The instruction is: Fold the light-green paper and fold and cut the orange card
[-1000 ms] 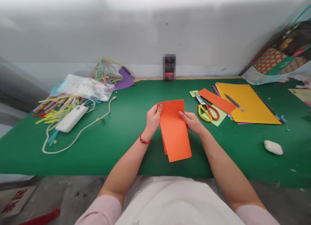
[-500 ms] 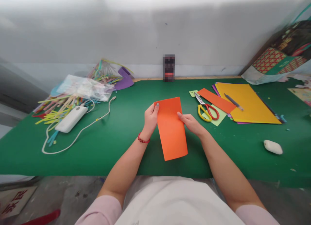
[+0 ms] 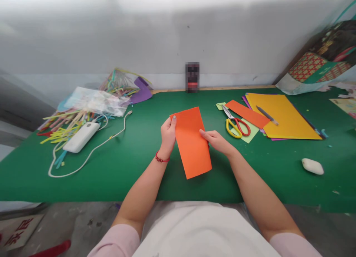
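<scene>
Both of my hands hold a folded orange sheet of paper [image 3: 190, 140] just above the green table top [image 3: 130, 157] in the middle of the view. My left hand [image 3: 167, 134], with a red bracelet at the wrist, pinches the sheet's left edge near the top. My right hand [image 3: 216, 140] grips the right edge with the thumb on top. The sheet leans a little to the left.
Red-and-yellow scissors [image 3: 236, 124], an orange strip [image 3: 247, 113], a yellow sheet stack [image 3: 286, 118] with a pencil [image 3: 267, 115] lie to the right. A white eraser [image 3: 312, 166] sits further right. A power bank [image 3: 81, 136] with cable, paper strips and a plastic bag [image 3: 94, 100] lie left.
The loose lower flap of the orange sheet has closed flat against the top layer. Both hands and the sheet have drifted slightly left and away from me.
</scene>
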